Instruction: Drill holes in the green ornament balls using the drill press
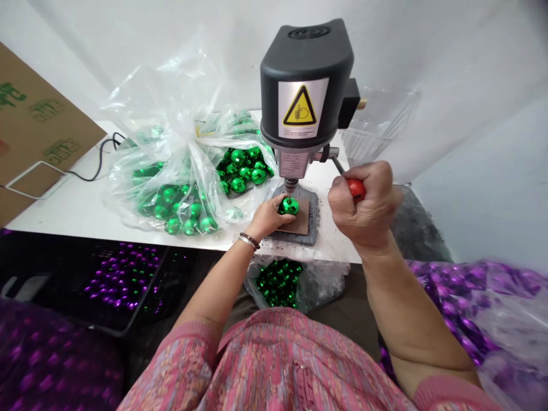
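Note:
A shiny green faceted ball [290,206] rests on a brown board [301,224] upon the base [314,229] of a bench drill press [306,63]. My left hand [270,217] grips the ball from its left side, thumb and fingers around it. Right above the ball stands the drill chuck [291,184]; whether the bit is in the ball I cannot tell. My right hand [366,205] is closed around the red knob [357,189] of the drill's feed lever, to the right of the machine.
Clear plastic bags of green balls [237,184] lie left of the drill on the white table [85,208]. A bag of green balls [280,282] sits in my lap. Purple balls [124,274] are at lower left, bagged purple ones [462,308] at right. A cardboard box [47,131] stands far left.

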{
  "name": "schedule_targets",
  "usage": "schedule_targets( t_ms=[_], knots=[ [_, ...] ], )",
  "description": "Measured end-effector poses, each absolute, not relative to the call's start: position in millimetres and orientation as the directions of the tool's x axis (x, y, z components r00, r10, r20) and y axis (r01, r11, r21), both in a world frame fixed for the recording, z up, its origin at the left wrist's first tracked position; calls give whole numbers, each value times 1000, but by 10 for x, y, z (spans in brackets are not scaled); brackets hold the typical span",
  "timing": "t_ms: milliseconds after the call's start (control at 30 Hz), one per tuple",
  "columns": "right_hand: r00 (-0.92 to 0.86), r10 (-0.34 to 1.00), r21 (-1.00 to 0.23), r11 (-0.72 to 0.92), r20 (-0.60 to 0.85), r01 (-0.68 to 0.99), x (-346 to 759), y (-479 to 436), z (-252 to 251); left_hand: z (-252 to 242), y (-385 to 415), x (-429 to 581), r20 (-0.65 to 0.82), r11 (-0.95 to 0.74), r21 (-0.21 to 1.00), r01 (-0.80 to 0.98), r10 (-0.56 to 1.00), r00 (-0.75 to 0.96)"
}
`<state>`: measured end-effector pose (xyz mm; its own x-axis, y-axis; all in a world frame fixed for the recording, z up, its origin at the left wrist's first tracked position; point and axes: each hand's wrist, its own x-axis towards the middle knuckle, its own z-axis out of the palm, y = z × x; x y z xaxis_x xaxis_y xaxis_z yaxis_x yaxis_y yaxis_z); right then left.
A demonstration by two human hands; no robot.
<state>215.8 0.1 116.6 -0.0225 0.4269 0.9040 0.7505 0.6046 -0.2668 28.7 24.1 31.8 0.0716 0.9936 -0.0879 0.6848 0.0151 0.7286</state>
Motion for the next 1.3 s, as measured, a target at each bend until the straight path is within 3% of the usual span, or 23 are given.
schedule_targets(
  t_ms=[333,767,867,967,1033,1200,1300],
  knots=[
    [-39,298,-159,609,954,777,2127,8,953,343,224,265,-93,0,767,641,989,112],
    [75,234,-218,678,969,702,2032,1,855,280,233,237,-71,-31,775,632,988,136],
    [156,295,-319,660,943,680,2015,69,1145,273,229,244,-61,-33,774,632,990,126],
    [252,504,-543,591,826,596,2010,197,1523,288,146,216,-44,-39,801,598,991,125],
    [255,569,-596,562,782,573,2016,269,1695,311,33,154,-40,-62,833,549,984,171],
    [249,584,-600,541,772,590,2021,304,1749,440,-224,-148,-100,-141,844,517,907,410],
    [264,575,-596,521,774,612,2012,289,1708,556,-90,-369,-102,-24,837,546,974,200]
  ],
)
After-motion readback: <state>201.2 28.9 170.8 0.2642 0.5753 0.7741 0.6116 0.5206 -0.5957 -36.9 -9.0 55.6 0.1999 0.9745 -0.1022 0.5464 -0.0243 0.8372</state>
